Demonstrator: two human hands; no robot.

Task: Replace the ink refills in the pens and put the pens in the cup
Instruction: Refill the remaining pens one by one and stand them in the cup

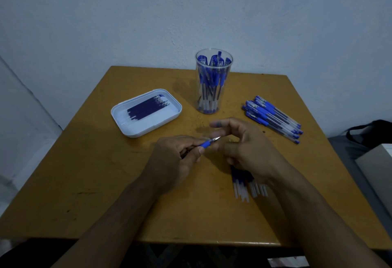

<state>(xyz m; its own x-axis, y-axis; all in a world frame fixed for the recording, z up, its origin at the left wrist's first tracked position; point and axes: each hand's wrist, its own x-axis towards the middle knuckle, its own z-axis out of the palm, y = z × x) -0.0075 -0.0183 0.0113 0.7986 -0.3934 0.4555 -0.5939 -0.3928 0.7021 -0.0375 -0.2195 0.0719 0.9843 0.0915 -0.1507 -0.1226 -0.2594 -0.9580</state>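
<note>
**Pen held at the middle of the table, cup already stocked**

While the left hand grips a blue-gripped pen with curled fingers, its metal tip pointing toward the right hand, that right hand is motion-blurred, its fingers loosely curled beside the tip; whether it touches the pen cannot be told. Behind the hands stands the clear plastic cup, upright and filled with blue pens. Left of the cup lies a white tray holding dark ink refills. Right of the cup, a pile of capped pens rests on the yellow wooden table. In front of the cup, partly under the right wrist, lie more refills.
</note>
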